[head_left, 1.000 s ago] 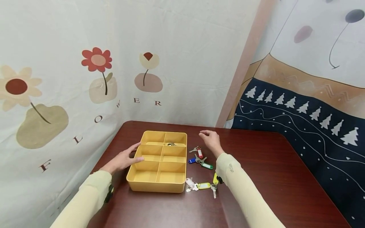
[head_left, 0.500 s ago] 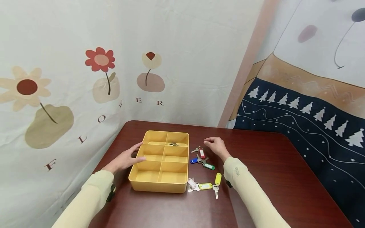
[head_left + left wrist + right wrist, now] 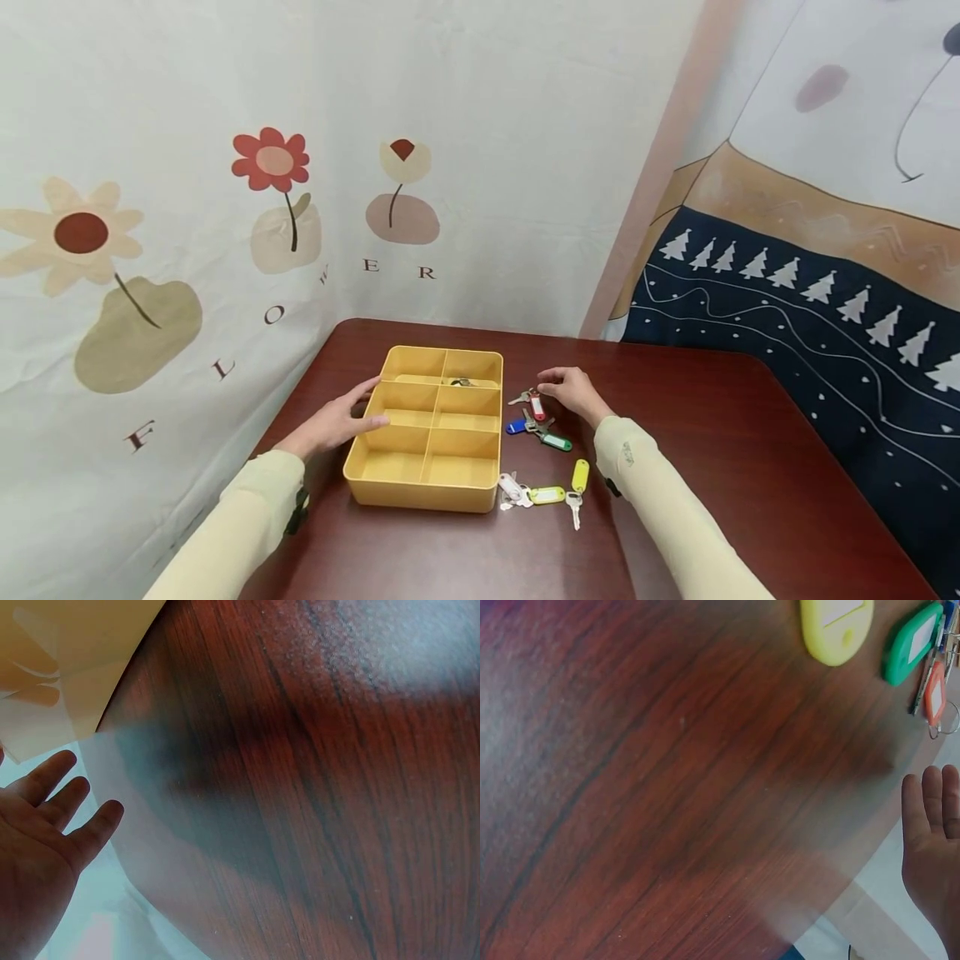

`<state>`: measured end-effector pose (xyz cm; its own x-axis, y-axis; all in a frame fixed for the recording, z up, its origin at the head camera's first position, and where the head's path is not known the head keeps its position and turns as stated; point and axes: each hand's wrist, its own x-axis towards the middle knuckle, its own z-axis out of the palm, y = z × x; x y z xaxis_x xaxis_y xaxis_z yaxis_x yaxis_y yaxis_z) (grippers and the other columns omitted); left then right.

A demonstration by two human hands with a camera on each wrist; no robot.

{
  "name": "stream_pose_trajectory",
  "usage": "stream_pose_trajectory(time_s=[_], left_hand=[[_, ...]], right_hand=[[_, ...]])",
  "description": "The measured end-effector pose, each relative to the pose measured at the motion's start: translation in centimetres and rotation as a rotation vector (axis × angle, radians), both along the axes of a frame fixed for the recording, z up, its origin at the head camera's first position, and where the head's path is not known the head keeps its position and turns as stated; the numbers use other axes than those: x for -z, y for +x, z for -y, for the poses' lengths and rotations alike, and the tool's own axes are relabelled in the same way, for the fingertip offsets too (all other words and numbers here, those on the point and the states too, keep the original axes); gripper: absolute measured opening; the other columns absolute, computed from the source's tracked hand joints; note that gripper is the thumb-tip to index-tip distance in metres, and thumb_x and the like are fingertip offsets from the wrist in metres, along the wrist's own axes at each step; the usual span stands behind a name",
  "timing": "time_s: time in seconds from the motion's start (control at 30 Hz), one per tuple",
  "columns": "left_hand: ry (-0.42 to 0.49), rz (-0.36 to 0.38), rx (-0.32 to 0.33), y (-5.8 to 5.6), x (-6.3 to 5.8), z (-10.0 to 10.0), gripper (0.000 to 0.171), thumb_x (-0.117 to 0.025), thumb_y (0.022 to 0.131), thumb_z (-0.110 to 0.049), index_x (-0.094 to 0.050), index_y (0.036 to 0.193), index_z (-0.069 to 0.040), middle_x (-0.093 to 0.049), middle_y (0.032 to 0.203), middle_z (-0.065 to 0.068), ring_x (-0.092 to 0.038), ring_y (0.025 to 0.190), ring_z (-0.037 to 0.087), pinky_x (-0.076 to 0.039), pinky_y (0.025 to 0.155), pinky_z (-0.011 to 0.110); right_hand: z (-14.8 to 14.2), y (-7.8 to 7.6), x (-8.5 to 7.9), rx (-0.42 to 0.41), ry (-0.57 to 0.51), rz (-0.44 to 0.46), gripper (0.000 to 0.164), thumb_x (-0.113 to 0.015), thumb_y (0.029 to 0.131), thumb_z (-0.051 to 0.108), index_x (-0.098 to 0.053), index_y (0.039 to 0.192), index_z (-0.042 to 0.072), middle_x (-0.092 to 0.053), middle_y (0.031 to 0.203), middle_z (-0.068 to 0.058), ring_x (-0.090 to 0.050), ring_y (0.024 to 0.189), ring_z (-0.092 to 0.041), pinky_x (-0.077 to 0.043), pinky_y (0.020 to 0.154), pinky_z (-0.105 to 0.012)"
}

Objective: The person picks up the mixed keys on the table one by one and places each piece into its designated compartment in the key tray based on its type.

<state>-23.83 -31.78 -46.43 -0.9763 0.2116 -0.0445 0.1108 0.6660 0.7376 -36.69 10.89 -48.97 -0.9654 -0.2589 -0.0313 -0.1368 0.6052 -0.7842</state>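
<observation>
Fingers of the right hand (image 3: 574,392) sat close together by the red tag (image 3: 537,407), grip unclear, left hand (image 3: 333,425) spread against the yellow tray (image 3: 420,495); far-right compartment (image 3: 482,366) held metal pieces (image 3: 462,382), with red, blue tag (image 3: 516,427), green tag (image 3: 556,442), white tag (image 3: 509,485), yellow tags (image 3: 547,495) apparently left to stow.

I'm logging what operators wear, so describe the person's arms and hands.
The left hand and right hand wear no gloves. The left sleeve and right sleeve are long and pale yellow; the right one bears a small grey marking near its cuff. A dark item shows by each cuff, too small to identify.
</observation>
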Motion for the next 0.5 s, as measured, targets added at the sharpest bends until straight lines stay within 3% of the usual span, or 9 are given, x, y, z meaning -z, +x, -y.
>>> stream_pose_trajectory(time_s=[0.5], left_hand=[[0.001, 0.016, 0.001, -0.2, 0.0, -0.2, 0.089, -0.071, 0.092, -0.042, -0.022, 0.158, -0.008, -0.041, 0.148, 0.028, -0.040, 0.135, 0.044, -0.035, 0.106, 0.058]], right_hand=[[-0.2, -0.6, 1.1, -0.053, 0.070, 0.035, 0.023, -0.071, 0.093, 0.012, -0.074, 0.115, 0.008, -0.069, 0.112, -0.008, -0.058, 0.095, -0.023, -0.050, 0.090, -0.042]])
